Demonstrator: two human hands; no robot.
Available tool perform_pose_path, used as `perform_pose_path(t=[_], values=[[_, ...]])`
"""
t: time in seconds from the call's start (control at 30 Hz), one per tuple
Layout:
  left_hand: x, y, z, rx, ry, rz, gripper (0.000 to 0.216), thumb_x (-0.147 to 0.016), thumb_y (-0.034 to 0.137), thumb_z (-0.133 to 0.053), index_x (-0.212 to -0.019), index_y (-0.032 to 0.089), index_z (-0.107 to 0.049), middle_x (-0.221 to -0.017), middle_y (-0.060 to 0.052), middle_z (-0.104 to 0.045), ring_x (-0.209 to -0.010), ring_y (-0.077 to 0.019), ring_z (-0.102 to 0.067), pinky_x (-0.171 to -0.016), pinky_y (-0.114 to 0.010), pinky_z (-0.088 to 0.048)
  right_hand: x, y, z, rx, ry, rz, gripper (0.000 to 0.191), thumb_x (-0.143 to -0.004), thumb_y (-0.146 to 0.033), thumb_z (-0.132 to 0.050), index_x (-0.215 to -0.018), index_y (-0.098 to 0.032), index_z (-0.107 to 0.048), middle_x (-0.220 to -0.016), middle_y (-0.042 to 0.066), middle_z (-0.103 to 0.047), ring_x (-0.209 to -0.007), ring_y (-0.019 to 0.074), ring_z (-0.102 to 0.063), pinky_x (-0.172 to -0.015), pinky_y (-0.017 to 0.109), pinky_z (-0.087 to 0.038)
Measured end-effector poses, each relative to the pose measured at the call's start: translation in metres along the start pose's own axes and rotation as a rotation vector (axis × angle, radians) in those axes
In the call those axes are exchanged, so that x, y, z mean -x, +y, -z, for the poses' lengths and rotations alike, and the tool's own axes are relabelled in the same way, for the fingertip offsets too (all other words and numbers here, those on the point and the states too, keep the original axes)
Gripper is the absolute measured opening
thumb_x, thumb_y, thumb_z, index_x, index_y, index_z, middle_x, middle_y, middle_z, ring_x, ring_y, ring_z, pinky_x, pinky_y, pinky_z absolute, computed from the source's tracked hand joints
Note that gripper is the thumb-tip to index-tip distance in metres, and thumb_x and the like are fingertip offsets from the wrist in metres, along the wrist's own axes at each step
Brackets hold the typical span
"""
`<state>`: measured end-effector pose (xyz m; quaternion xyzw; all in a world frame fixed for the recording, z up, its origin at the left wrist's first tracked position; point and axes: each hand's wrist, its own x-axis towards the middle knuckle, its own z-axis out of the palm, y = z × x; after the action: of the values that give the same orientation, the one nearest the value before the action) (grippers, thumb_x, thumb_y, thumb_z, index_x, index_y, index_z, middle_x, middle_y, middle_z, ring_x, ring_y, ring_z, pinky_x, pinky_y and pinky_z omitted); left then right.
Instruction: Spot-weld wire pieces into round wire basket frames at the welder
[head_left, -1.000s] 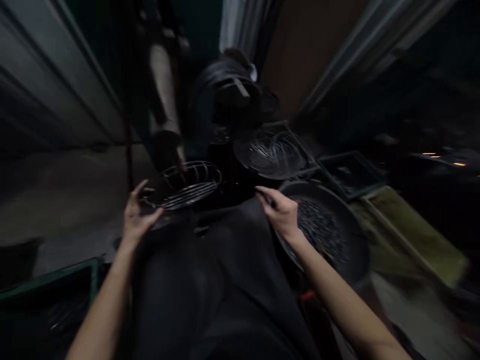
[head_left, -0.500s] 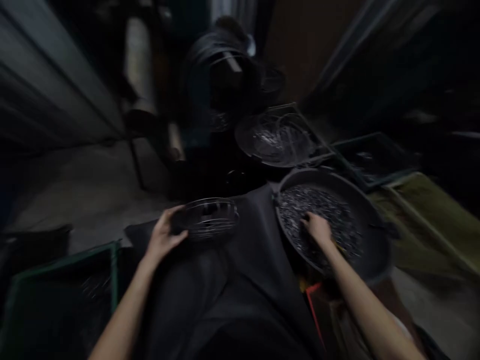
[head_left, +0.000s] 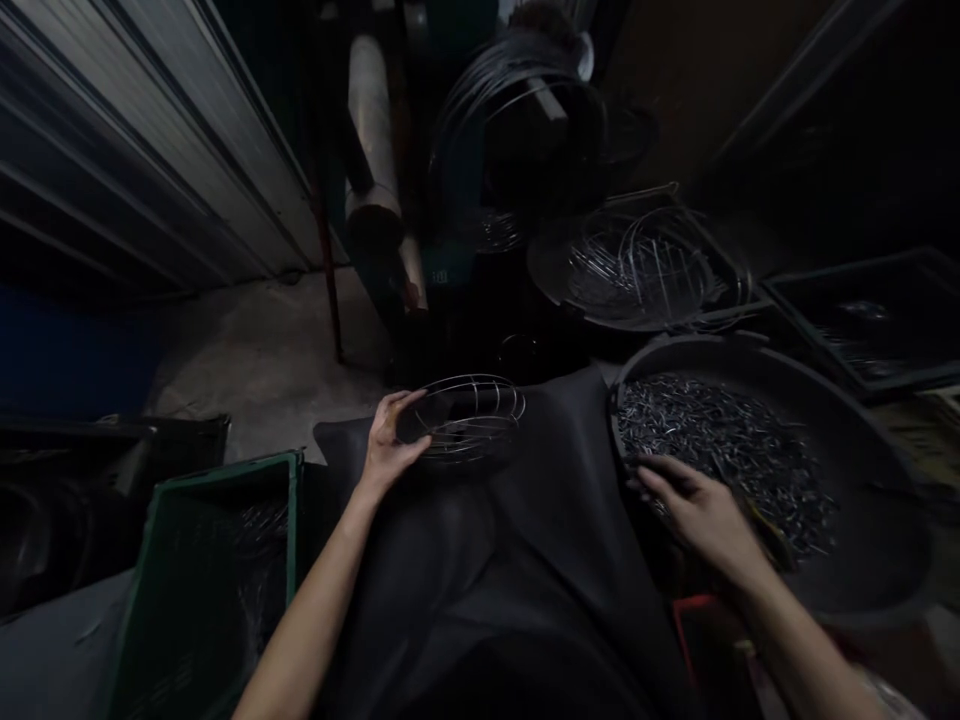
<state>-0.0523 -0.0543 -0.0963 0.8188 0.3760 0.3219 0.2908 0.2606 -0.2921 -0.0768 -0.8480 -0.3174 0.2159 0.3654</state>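
Observation:
A round wire cage (head_left: 469, 420) rests on the dark cloth (head_left: 510, 560) over my lap. My left hand (head_left: 391, 440) grips its left rim, thumb below and fingers curled over the wire. My right hand (head_left: 694, 505) lies at the near edge of a wide dark pan (head_left: 862, 560) filled with several small metal pieces (head_left: 727, 440). Its fingers point left, partly closed over the pile; whether they hold a piece is too dim to tell.
A green crate (head_left: 202, 580) with wire parts stands at the lower left. Beyond the pan lies a tray of bent wire rings (head_left: 637, 265). A wire coil (head_left: 517, 110) and a pipe (head_left: 371, 130) stand behind. Corrugated shutter (head_left: 142, 150) at left, another crate (head_left: 862, 320) at right.
The view has steadied and swung left. My left hand brought the wire cage down onto my lap. My right hand reached into the pan and has drawn back to its near edge.

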Motion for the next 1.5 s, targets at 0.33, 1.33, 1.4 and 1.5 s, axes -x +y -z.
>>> perform_pose_path(t=[0.33,1.33,1.4,1.5], values=[[-0.027,0.036,0.020,-0.128,-0.040,-0.079,0.053,-0.071,0.015,-0.064,-0.121,0.026,-0.054,-0.119,-0.006,-0.053,-0.114,-0.0243,-0.050,-0.098,-0.041,-0.039,-0.014,-0.115,-0.042,-0.036,-0.274,0.381,0.025,-0.079,-0.043,-0.059,-0.093,-0.024,-0.068,-0.089,0.003,-0.072,-0.082,0.0200,-0.068,-0.072,0.030,-0.054],[-0.031,0.020,0.051,0.132,0.095,-0.117,0.052,-0.070,0.015,-0.067,-0.120,0.024,-0.055,-0.118,-0.009,-0.054,-0.114,-0.0264,-0.052,-0.098,-0.044,-0.042,-0.047,-0.209,-0.103,0.632,-0.099,1.535,0.038,-0.081,-0.005,-0.051,-0.113,-0.020,-0.065,-0.107,0.000,-0.070,-0.060,0.0087,-0.064,-0.053,0.022,-0.044],[-0.033,0.019,0.052,0.147,0.106,-0.124,0.054,-0.069,0.015,-0.068,-0.120,0.024,-0.055,-0.118,-0.009,-0.054,-0.114,-0.0267,-0.052,-0.099,-0.044,-0.042,-0.048,-0.211,-0.104,0.591,-0.014,1.610,0.035,-0.083,-0.003,-0.050,-0.110,-0.018,-0.066,-0.109,0.001,-0.070,-0.061,0.0072,-0.063,-0.055,0.022,-0.043],[-0.039,0.016,0.052,0.161,0.121,-0.129,0.057,-0.066,0.013,-0.070,-0.120,0.024,-0.055,-0.117,-0.009,-0.053,-0.114,-0.0269,-0.052,-0.099,-0.044,-0.042,-0.052,-0.214,-0.107,0.556,0.079,1.701,0.035,-0.084,-0.001,-0.050,-0.110,-0.018,-0.066,-0.111,0.002,-0.069,-0.058,0.0047,-0.059,-0.056,0.022,-0.041]])
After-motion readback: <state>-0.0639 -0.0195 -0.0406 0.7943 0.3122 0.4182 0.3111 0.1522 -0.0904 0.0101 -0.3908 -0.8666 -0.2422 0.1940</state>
